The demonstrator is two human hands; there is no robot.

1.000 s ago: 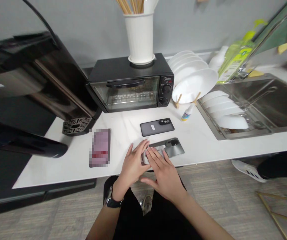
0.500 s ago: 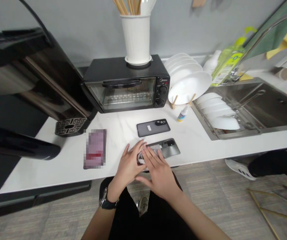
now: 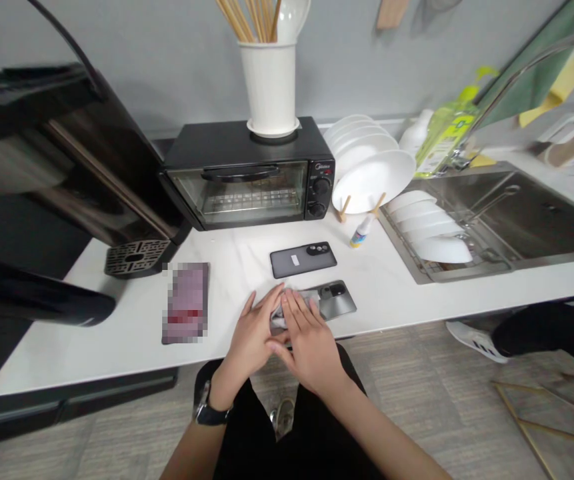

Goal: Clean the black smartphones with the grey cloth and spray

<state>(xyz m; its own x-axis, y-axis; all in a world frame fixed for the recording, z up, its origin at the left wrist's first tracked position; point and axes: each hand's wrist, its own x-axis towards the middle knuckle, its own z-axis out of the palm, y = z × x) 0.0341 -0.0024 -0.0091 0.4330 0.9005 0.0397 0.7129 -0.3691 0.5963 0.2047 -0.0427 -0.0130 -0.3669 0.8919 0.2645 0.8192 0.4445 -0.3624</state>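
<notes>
A silver-grey phone (image 3: 339,301) lies back up near the counter's front edge, its left part under a crumpled grey cloth (image 3: 277,319). My right hand (image 3: 311,347) rests on the cloth, fingers stretched out and side by side. At the phone's left end is my left hand (image 3: 254,337), thumb and fingers around the cloth. Behind them lies a dark phone case (image 3: 303,260) with a small white label. Off to the left is a pixelated purple item (image 3: 187,303). A small spray bottle (image 3: 361,233) stands at the back right.
A toaster oven (image 3: 247,193) stands behind, carrying a white utensil holder (image 3: 269,87). On the left is a black machine (image 3: 137,257). White plates (image 3: 374,180) and a sink (image 3: 541,227) are on the right. A person's shoe (image 3: 477,340) shows on the floor.
My right hand has shifted slightly left over the cloth, closer to my left hand, and more of the phone's camera end shows. The whole view has tilted a little.
</notes>
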